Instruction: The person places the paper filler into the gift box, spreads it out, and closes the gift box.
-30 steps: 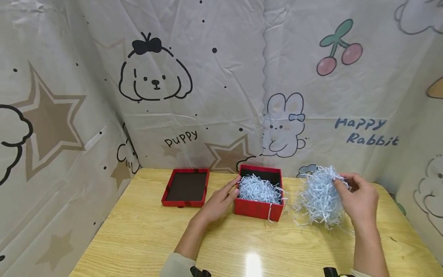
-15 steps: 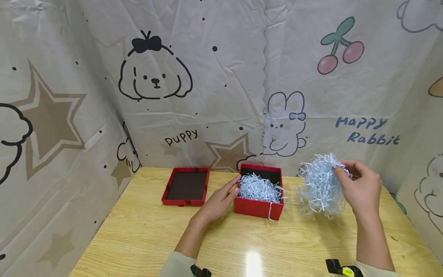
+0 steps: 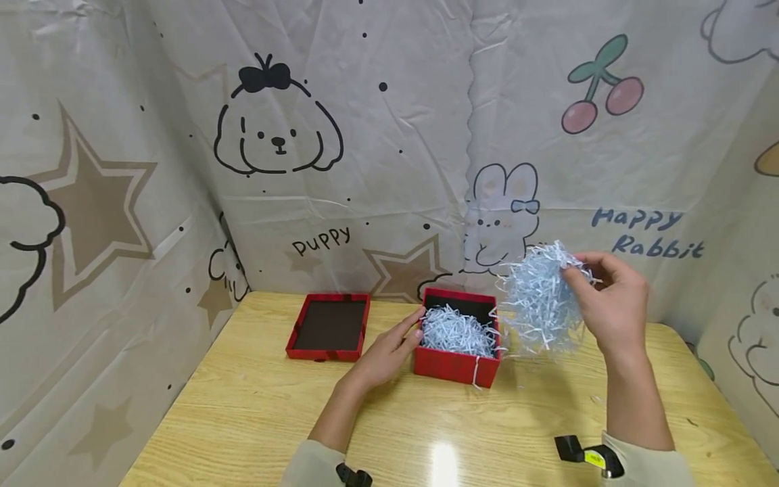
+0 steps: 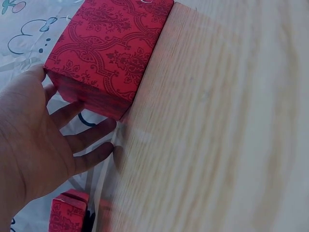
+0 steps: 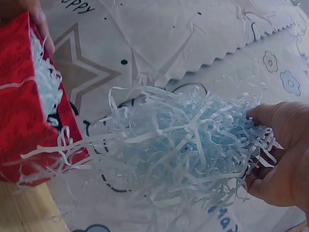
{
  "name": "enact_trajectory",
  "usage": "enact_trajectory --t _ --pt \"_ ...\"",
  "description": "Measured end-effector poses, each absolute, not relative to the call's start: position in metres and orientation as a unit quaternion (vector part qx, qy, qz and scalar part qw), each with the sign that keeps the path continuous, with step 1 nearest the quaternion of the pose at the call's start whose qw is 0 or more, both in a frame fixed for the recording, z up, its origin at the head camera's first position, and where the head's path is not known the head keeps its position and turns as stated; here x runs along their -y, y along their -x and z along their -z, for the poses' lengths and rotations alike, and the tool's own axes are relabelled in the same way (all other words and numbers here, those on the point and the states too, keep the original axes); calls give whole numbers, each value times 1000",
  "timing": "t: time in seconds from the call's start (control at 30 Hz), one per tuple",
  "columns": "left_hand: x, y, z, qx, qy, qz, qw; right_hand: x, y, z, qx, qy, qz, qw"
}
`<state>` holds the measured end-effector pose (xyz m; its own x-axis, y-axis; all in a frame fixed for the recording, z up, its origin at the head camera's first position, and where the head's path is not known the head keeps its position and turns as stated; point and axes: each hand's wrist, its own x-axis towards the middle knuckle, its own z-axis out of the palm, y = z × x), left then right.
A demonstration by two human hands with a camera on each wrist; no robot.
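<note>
Right hand [image 3: 615, 304] holding clump of pale blue shredded paper [image 3: 538, 297] beside red box [image 3: 453, 368]

Right hand: grip is clamping on the clump, thumb and fingers pinching its upper right side. The clump is hanging above the table [image 3: 255, 419], between the box and the rear right corner. Loose strands are sticking out toward the box; in the right wrist view some are crossing in front of its wall.

Left hand [image 3: 386, 355]: grip is standing apart, fingers spreading in the left wrist view and touching the left side of the box.

Red box is sitting near the table's rear edge, its top uncovered, its outer walls showing a dark floral pattern. Paper filling [image 3: 456, 331] is lying inside; one strand is hanging over the front wall.

Shallow red lid [image 3: 328, 325] is lying toward the rear left corner, dark inner side facing up. Printed backdrop [image 3: 395, 135] is rising behind the rear edge.
</note>
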<state>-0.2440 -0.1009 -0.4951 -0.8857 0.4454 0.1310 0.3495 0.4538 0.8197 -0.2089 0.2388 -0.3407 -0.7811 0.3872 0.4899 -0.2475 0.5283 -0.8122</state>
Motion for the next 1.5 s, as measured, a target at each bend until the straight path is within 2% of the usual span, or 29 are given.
enact_trajectory --t 0.57,0.87,1.17,1.5 --pt "104 245 497 -848 -232 -474 46 -169 230 323 756 -91 -580 289" --pt "100 245 500 -850 -237 -468 45 -157 243 368 757 -72 -607 228" --pt "102 245 498 -853 -236 -464 44 -155 249 414 835 -60 -501 221" --pt "101 245 498 -852 -232 -467 50 -144 249 441 869 -104 -469 120"
